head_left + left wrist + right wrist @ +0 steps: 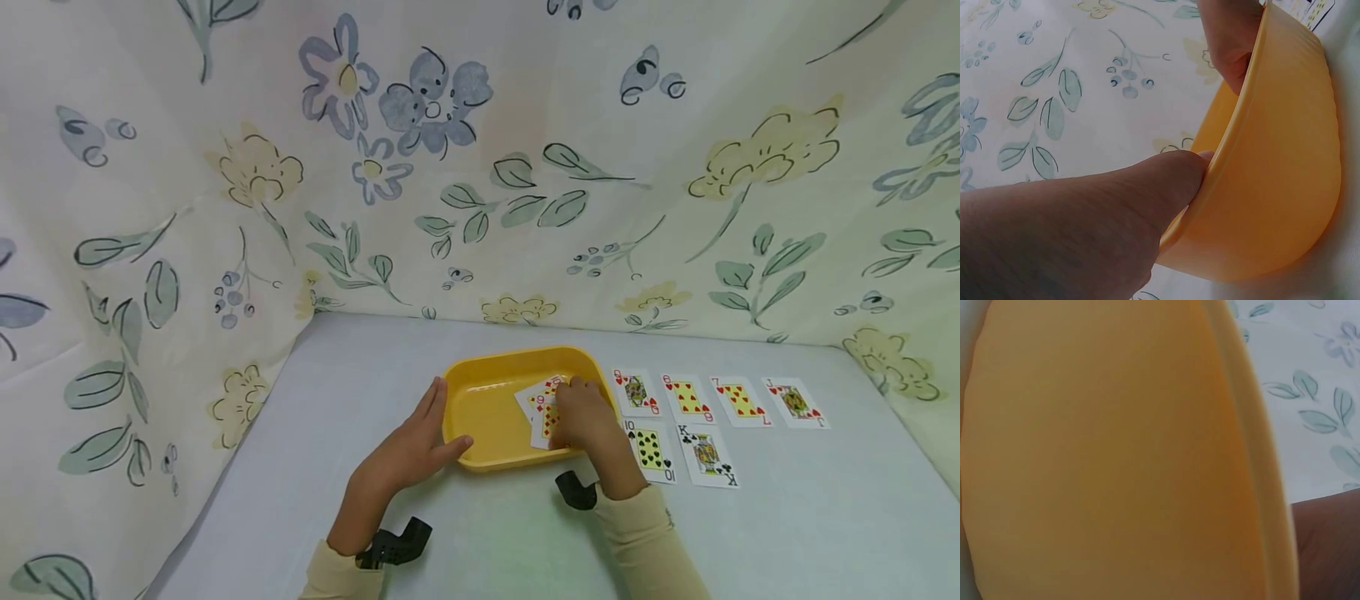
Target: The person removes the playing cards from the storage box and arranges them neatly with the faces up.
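Observation:
A yellow tray (pixel 487 400) stands on the table, holding a few overlapping playing cards (pixel 545 421), red nines or sixes among them. My left hand (pixel 408 446) grips the tray's near left corner, fingers stretched along the outer left wall and thumb over the rim. In the left wrist view that thumb (pixel 1179 178) hooks over the edge. My right hand (pixel 585 414) reaches into the tray's right side, fingers bent down at the cards. Its fingertips are hidden, so whether a card is pinched cannot be seen. The tray wall (pixel 1110 450) fills most of the right wrist view.
Right of the tray, face-up cards lie in two rows. The far row has a red queen (pixel 636 392), six (pixel 687 399), seven (pixel 740 402) and jack (pixel 796 403). Nearer lie a black ten (pixel 651 451) and king (pixel 707 456). Flowered cloth (pixel 480 275) hangs behind the table.

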A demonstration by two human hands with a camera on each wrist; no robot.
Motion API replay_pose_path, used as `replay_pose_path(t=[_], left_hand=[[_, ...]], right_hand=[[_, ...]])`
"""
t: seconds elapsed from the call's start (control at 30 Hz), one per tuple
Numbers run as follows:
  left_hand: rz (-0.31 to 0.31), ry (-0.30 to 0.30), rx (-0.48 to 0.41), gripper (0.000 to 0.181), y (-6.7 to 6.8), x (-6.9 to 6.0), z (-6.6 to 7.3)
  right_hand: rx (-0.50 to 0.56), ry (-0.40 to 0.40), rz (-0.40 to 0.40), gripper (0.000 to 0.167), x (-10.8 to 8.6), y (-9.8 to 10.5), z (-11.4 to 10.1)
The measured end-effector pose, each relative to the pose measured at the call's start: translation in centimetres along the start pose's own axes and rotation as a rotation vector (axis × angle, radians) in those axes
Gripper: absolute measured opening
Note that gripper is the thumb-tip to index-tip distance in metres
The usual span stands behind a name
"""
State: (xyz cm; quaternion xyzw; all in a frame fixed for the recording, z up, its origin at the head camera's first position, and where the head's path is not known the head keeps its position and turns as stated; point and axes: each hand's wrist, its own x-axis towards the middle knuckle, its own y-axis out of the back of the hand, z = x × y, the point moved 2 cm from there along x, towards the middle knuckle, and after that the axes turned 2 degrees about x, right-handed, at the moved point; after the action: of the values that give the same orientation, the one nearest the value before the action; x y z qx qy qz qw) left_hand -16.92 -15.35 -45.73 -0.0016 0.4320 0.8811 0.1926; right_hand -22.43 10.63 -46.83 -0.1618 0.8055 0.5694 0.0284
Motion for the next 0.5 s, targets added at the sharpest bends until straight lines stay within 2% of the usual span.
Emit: replay_pose_path(t=[0.17, 0.4, 0.5], left_hand=[[0.000, -0.002, 0.004, 0.097, 0.06, 0.20, 0.10], [-0.002, 0.000, -0.002, 0.096, 0.16, 0.14, 0.13], [-0.005, 0.003, -0.008, 0.097, 0.12, 0.05, 0.09]], right_hand=[[-0.045, 0.003, -0.010, 0.052, 0.15, 0.08, -0.09], [0.077, 0.009, -0.003, 0.069, -0.17, 0.45, -0.24], [0.095, 0.024, 0.022, 0.070, -0.26, 0.39, -0.29]])
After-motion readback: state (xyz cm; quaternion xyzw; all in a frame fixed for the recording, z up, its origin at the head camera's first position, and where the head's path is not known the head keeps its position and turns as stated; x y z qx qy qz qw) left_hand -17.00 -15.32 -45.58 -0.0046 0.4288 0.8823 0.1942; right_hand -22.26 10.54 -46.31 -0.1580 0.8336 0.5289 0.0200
